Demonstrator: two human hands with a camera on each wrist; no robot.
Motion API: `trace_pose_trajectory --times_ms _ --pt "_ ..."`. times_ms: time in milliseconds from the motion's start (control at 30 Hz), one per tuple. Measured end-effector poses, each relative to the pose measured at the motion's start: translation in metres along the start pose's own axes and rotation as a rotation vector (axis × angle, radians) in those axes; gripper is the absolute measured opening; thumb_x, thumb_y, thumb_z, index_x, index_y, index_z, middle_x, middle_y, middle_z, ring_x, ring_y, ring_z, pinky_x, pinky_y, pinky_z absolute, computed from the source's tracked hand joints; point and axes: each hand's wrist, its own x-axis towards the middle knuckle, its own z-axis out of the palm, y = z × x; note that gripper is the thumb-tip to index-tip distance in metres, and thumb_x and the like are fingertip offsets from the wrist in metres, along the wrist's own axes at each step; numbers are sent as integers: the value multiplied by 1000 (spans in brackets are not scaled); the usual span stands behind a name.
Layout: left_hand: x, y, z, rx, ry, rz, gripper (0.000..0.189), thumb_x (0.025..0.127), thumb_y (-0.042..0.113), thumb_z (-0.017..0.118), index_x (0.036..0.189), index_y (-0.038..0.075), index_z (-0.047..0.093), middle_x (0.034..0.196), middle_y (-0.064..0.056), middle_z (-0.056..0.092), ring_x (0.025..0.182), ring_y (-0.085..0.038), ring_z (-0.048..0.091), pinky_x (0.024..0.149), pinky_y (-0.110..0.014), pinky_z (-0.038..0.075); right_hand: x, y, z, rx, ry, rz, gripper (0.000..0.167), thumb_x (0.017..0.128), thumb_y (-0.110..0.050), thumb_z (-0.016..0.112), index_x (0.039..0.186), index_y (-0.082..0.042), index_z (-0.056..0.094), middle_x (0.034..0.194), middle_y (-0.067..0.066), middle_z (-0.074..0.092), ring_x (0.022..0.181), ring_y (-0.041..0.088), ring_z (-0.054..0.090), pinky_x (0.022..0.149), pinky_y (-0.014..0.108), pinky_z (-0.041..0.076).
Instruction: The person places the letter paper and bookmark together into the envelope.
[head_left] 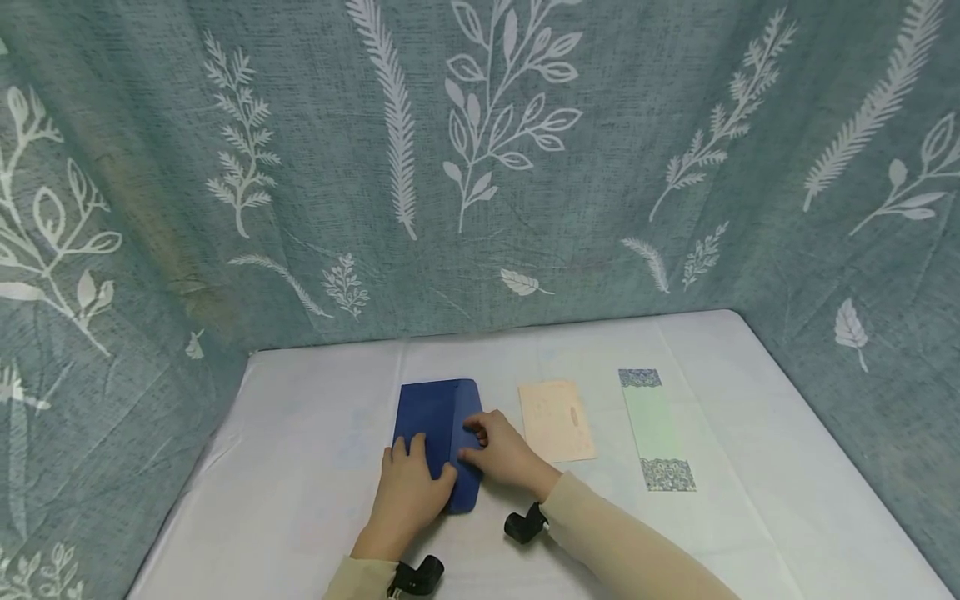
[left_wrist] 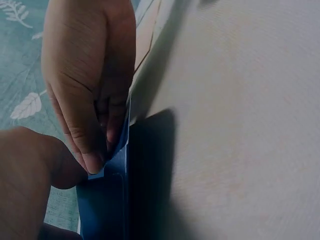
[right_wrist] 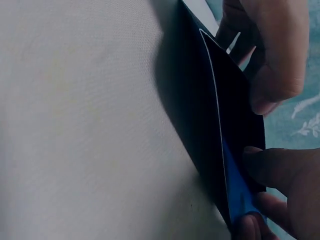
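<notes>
A dark blue envelope (head_left: 427, 404) lies on the table, its long flap on the right side. My left hand (head_left: 408, 492) rests on the lower part of the envelope, fingers spread over its body and thumb near the flap's fold. With bent fingers and thumb, my right hand (head_left: 510, 454) pinches at the flap side. In the right wrist view a gap stands along the envelope's pale edge, and some brighter blue (right_wrist: 237, 190) shows inside near the right fingers. Part of the right fingertips is hidden in the left wrist view.
To the right of the envelope lies a peach-coloured card (head_left: 558, 421). Beyond it is a pale green strip (head_left: 652, 425) with patterned ends. A white cloth covers the table (head_left: 315, 433), and a teal curtain (head_left: 315, 167) with leaf prints hangs around it.
</notes>
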Motion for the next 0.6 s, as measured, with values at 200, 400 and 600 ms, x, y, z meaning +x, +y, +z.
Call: trace_pose_trajectory --times_ms 200,400,600 --pt "2 -1 0 -29 -32 -16 63 89 33 58 132 -11 47 135 -41 37 128 -59 30 102 -63 28 2 -1 2 -78 -3 8 44 88 -25 72 126 -4 61 110 9 51 93 17 48 81 34 44" --pt "2 -2 0 -31 -31 -9 61 89 31 58 132 -11 47 135 -41 38 127 -59 31 102 -63 28 4 -6 3 -80 -14 45 46 87 -28 73 126 -7 61 114 14 49 100 23 50 86 40 44" --pt "0 -2 -1 -18 -28 -10 63 87 31 59 132 -11 48 135 -41 38 129 -58 30 102 -63 29 6 -8 5 -86 -15 47 49 87 -30 73 129 -8 61 118 17 50 109 29 50 91 45 43"
